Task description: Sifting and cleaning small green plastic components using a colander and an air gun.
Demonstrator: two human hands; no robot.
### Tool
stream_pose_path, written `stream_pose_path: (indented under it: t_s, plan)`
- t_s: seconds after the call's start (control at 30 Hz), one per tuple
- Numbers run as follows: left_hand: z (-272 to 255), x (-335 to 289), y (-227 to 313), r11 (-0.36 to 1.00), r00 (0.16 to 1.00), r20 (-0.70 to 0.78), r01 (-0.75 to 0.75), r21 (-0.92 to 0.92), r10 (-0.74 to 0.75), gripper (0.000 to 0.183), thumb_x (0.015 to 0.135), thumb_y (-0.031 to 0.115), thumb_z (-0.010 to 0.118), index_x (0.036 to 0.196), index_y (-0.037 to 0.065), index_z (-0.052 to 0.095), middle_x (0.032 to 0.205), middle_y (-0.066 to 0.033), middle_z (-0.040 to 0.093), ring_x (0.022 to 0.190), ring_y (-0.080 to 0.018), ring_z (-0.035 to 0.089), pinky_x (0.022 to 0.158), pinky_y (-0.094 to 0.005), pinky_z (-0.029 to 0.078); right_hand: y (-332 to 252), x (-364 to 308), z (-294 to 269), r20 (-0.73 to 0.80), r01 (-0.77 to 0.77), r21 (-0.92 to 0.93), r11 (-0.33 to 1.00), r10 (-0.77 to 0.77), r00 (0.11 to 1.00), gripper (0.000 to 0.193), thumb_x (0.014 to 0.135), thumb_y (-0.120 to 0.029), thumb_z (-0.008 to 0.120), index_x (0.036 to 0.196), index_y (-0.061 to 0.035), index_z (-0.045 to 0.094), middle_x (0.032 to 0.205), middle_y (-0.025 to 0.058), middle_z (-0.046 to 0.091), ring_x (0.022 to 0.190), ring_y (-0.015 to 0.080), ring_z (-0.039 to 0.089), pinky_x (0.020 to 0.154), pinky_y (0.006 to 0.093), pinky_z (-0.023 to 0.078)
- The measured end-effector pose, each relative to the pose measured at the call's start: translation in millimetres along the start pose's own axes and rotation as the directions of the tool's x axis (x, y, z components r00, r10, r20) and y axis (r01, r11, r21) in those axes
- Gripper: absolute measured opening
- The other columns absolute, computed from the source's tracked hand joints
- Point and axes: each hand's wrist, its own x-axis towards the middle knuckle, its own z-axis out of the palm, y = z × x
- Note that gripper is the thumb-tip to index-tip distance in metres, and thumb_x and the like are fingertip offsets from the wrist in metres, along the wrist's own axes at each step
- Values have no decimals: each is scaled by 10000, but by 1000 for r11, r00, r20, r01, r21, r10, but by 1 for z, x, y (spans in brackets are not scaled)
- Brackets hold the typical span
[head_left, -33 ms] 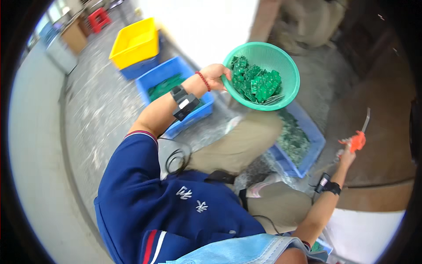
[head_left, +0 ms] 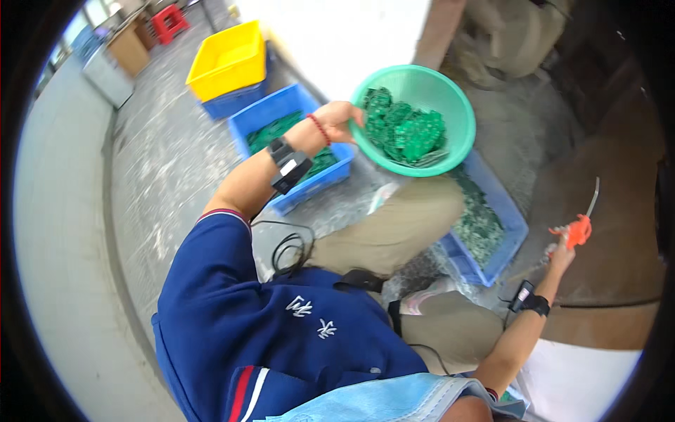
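My left hand (head_left: pixel 342 122) is closed on the near-left rim of a green plastic basin (head_left: pixel 455 116). Inside the basin lies a heap of small green circuit boards (head_left: pixel 408 128), and the basin is held up above my knees. Out to the right, my right hand (head_left: pixel 562 254) grips an orange air blow gun (head_left: pixel 579 231), whose thin bent metal nozzle points up and away. Below the basin stands a blue bin (head_left: pixel 508 264) with many green board pieces (head_left: pixel 480 221) in it, partly hidden by the basin and my leg.
Left of the basin, another blue bin (head_left: pixel 246 121) holds green boards. Behind it a yellow crate (head_left: pixel 225 63) sits on a blue one. A brown board surface (head_left: pixel 598 267) lies at the right, and a black cable (head_left: pixel 288 250) loops near my lap. A red stool (head_left: pixel 169 24) stands far left.
The basin has shifted slightly left relative to the bins, still in my left hand. The whole view has turned a little. Both grips stay the same.
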Motion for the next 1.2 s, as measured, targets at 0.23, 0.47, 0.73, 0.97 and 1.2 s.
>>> stream_pose_path:
  t_s: [0.23, 0.47, 0.73, 0.97, 1.2]
  plan:
    - [-169, -102, -24, 535, 570, -318, -264, 802, 758, 660, 645, -114, 354, 1253, 141, 372, 1185, -202, 439, 1037, -346, 479, 884, -381, 390, -41, -9, 51, 109, 8, -7, 1000, -7, 994, 367, 829, -342, 515, 946, 5, 534, 767, 59, 585, 361, 76, 394, 322, 216, 289]
    - [-260, -88, -40, -9, 332, -179, 494, 870, 926, 742, 649, -100, 398, 1287, 267, 301, 1298, -279, 253, 1136, -435, 351, 923, -402, 353, -40, -13, 67, 134, 46, -116, 992, -30, 990, 364, 831, -336, 514, 949, 8, 529, 761, 88, 594, 354, 80, 396, 322, 216, 290]
    - [-270, -79, 8, 17, 15, -25, 411, 911, 1000, 739, 642, -84, 452, 1287, 244, 301, 1288, -314, 220, 1168, -445, 293, 962, -403, 297, -43, -19, 71, 162, 33, -230, 973, 5, 987, 357, 834, -322, 512, 963, 11, 521, 780, 116, 607, 341, 77, 392, 320, 206, 286]
    - [-291, -108, 26, 285, -337, -142, 424, 860, 931, 699, 638, -71, 446, 1284, 153, 300, 1256, -319, 270, 1094, -450, 382, 930, -390, 331, -50, -14, 71, 150, 111, -177, 978, -84, 985, 359, 839, -326, 503, 982, 2, 520, 770, 106, 605, 353, 68, 390, 332, 207, 283]
    - [-287, -150, -4, 696, 250, -707, -556, 454, 661, 567, 663, -82, 386, 1217, 33, 341, 1133, -165, 440, 971, -326, 503, 835, -422, 420, -78, -4, 23, -3, 37, 4, 999, -37, 999, 379, 848, -336, 499, 1005, 8, 537, 837, 77, 607, 386, 60, 380, 364, 193, 296]
